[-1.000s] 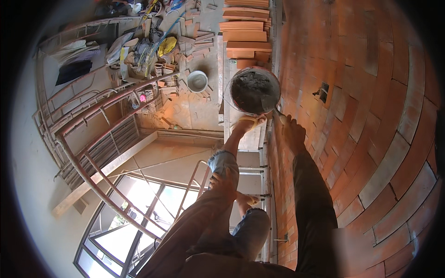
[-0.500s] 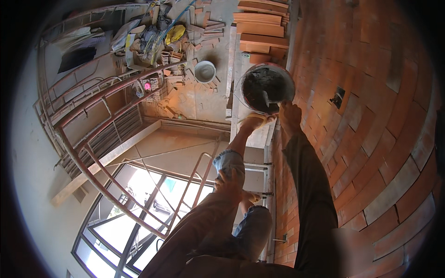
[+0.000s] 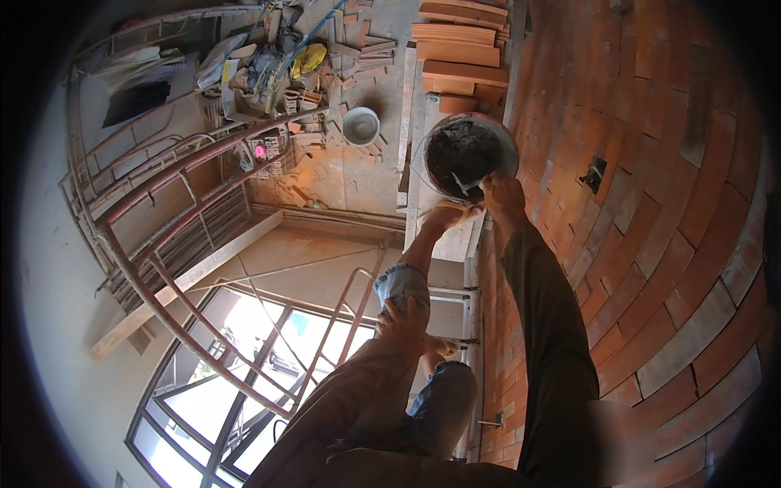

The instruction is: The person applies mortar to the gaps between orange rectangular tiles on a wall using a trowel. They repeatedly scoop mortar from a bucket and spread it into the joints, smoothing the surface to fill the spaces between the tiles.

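My right hand (image 3: 504,200) is closed around the handle of a trowel (image 3: 464,186) at the near right rim of a round bucket (image 3: 510,146). Dark grey wet mortar (image 3: 462,148) lies inside the bucket, and the trowel's metal part reaches into it; the handle is mostly covered by my fingers. Lower down, my left hand (image 3: 402,322) rests on my bent leg in torn jeans, its fingers spread and nothing in them. My foot stands on the plank just below the bucket.
Stacked orange bricks (image 3: 460,53) sit beyond the bucket on the plank (image 3: 411,183). To the right rises a brick wall (image 3: 643,244) with a small box opening (image 3: 594,174). Scaffold rails (image 3: 179,167) curve along the left. On the floor below are a pale bucket (image 3: 360,127) and brick pieces.
My right hand has shifted slightly left and turned, tilting the trowel in the mortar. The left hand stays on the leg.
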Demonstrator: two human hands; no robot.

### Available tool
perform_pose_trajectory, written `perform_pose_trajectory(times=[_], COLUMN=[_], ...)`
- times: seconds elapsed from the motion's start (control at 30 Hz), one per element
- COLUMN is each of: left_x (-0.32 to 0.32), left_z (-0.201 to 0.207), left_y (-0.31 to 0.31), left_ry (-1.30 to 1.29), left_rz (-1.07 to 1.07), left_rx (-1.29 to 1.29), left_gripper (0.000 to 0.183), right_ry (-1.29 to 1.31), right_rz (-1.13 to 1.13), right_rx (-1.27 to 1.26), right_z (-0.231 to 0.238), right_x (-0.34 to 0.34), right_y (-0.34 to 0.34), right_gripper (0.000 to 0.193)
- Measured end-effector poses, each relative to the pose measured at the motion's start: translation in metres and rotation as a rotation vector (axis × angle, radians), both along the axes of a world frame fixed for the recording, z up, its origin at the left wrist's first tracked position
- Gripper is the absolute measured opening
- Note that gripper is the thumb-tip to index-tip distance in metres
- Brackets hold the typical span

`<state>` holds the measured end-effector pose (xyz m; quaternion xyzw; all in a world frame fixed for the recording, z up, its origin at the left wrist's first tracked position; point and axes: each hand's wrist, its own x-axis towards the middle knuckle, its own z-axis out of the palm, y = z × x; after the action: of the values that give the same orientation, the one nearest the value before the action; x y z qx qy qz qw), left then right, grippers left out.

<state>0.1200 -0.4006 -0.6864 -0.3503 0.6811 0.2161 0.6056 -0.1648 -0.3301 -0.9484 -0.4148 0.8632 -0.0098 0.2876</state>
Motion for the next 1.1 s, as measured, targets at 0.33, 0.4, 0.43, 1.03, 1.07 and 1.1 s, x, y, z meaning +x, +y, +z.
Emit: perform_pose_trajectory(times=[0.33,0.4,0.43,1.03,1.07,1.1], left_x=[-0.001,-0.001,-0.001,-0.007,-0.006,-0.004], left_z=[-0.002,-0.002,-0.001,-0.001,-0.002,0.000], left_y=[0.005,0.004,0.004,0.007,0.006,0.006], left_ry=[0.017,0.030,0.031,-0.030,-0.035,-0.033], left_rz=[-0.034,-0.021,-0.009,-0.104,-0.107,-0.100], left_rx=[-0.041,-0.041,-0.035,-0.035,-0.030,-0.045], left_gripper=[0.114,0.113,0.113,0.116,0.116,0.115], right_ry=[-0.227,-0.197,-0.194,-0.279,-0.268,-0.239], right_rz=[-0.141,-0.165,-0.175,-0.393,-0.432,-0.436], right_rx=[0.032,0.061,0.084,0.018,0.025,0.008], right_z=[0.067,0.062,0.059,0.079,0.090,0.100], right_x=[-0.027,-0.023,-0.020,0.014,0.016,0.020], right_y=[0.024,0.028,0.028,0.056,0.058,0.060], right_gripper=[0.022,0.023,0.024,0.050,0.050,0.049])
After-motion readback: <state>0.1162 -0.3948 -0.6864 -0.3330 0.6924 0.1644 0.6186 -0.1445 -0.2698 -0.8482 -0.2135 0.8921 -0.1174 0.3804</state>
